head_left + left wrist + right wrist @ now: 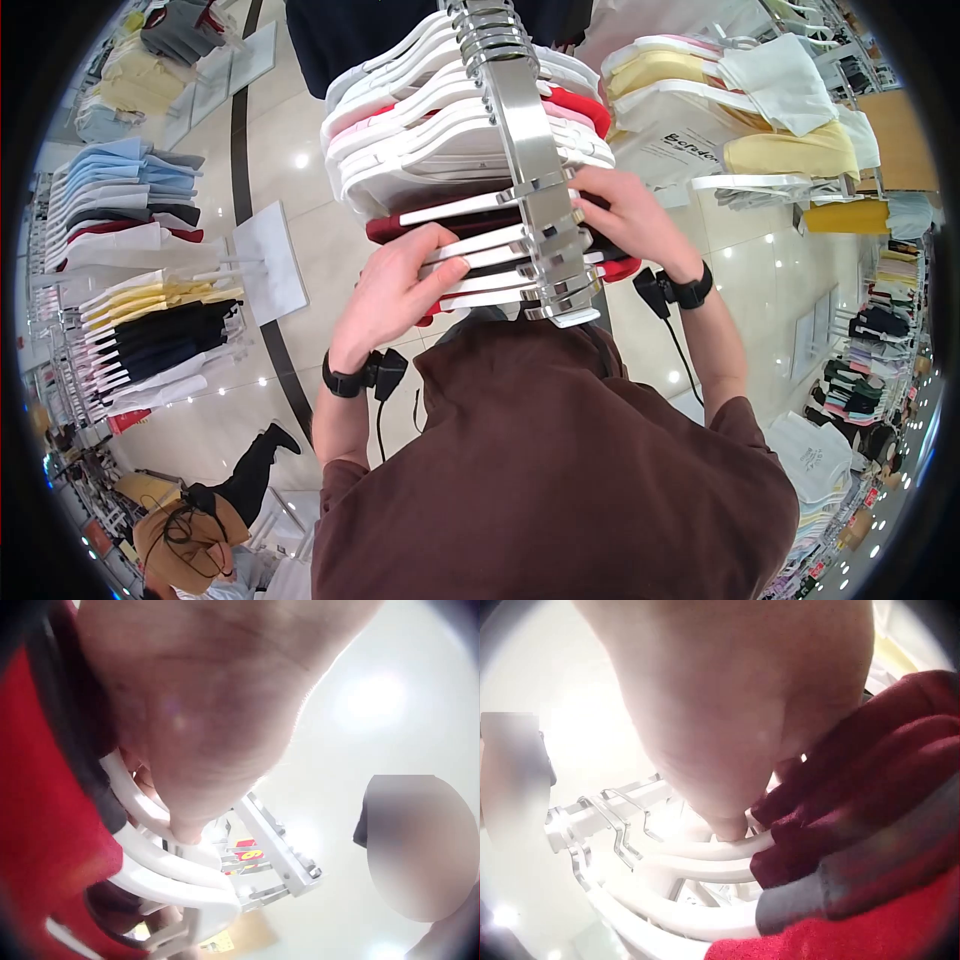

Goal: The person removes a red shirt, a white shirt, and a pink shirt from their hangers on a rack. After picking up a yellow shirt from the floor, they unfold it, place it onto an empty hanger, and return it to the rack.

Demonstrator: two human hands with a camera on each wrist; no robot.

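White hangers with clothes hang from a shiny metal rail [525,130] in front of me. On the left side, my left hand [398,280] grips a white hanger [490,245], thumb on the near side and fingers behind it. Across the rail, my right hand [635,220] pinches the shoulder of a white hanger [697,850], seen in the right wrist view. Beside that hand hang dark red garments [870,765], a grey one [791,904] and a bright red one [862,937]. Red cloth [45,787] also shows beside my left hand in the left wrist view.
Farther along the rail hang several white hangers [400,150] with pale, pink and red clothes. Racks of clothes stand left [120,190] and right [790,150]. Another person with a tan cap [185,545] is at lower left. Glossy tiles form the floor [310,190].
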